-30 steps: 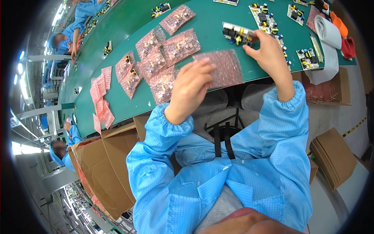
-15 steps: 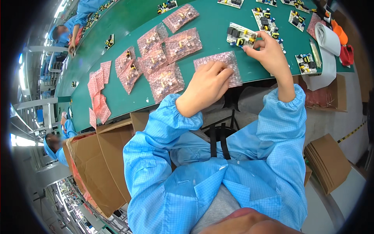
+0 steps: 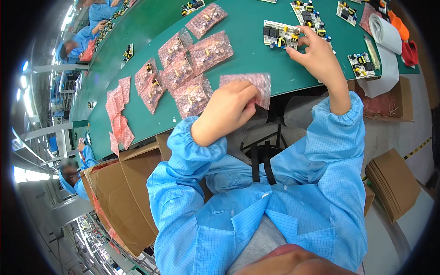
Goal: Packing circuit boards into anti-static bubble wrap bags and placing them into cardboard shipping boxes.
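Note:
My right hand [image 3: 317, 58] holds a circuit board [image 3: 277, 33] by its right end, between thumb and fingers. The board is white with black, yellow and blue parts, and it is raised over the green table [image 3: 256, 59]. Below and to the left, my left hand [image 3: 229, 109] is closed on a flat pink bubble-wrap bag [image 3: 260, 85] at the table's front edge. The fingertips of that hand are partly hidden behind its knuckles. Left of it lie several bubble-wrap bags [image 3: 192, 94] with boards inside.
Flat pink bags [image 3: 120, 128] lie at the table's left edge. Loose boards [image 3: 361, 65] stand at the right, beside a white foam roll [image 3: 385, 41]. Cardboard boxes [image 3: 121, 197] are below left, with folded cardboard [image 3: 393, 185] below right. Co-workers [image 3: 75, 46] sit at the far left.
My left hand has drawn the bubble-wrap bag left and toward me, to the table edge. The board in my right hand has turned more level.

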